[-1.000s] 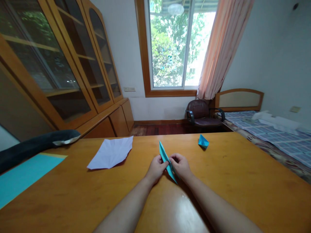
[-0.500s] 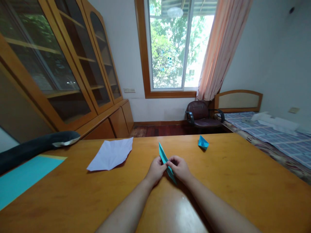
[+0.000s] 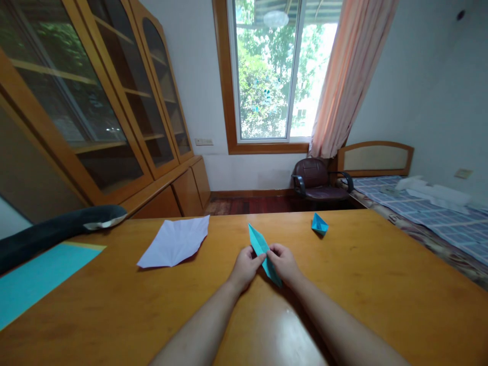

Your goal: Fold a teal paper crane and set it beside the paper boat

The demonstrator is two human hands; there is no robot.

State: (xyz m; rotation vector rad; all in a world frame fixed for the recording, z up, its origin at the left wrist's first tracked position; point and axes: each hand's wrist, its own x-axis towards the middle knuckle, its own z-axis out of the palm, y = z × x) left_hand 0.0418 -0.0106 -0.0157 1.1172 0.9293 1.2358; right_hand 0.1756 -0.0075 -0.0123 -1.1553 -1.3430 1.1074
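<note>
Folded turquoise paper [image 3: 258,241] in pinching left fingers [image 3: 257,261] and right fingers [image 3: 273,256] over wooden table [image 3: 373,274], window [image 3: 263,76] beyond.

Folded paper [image 3: 260,244] partly behind the left grip [image 3: 244,265], flat turquoise sheet [image 3: 43,279] cut off at left

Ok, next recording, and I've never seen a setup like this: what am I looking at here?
There is no machine: these are a person's bare hands, filmed by a camera worn on the head, looking forward and down. The left hand and right hand both hold a folded turquoise paper above a wooden table. On the table lie a creased pale sheet and a flat turquoise sheet to the left, and a small folded blue piece to the right.
</note>
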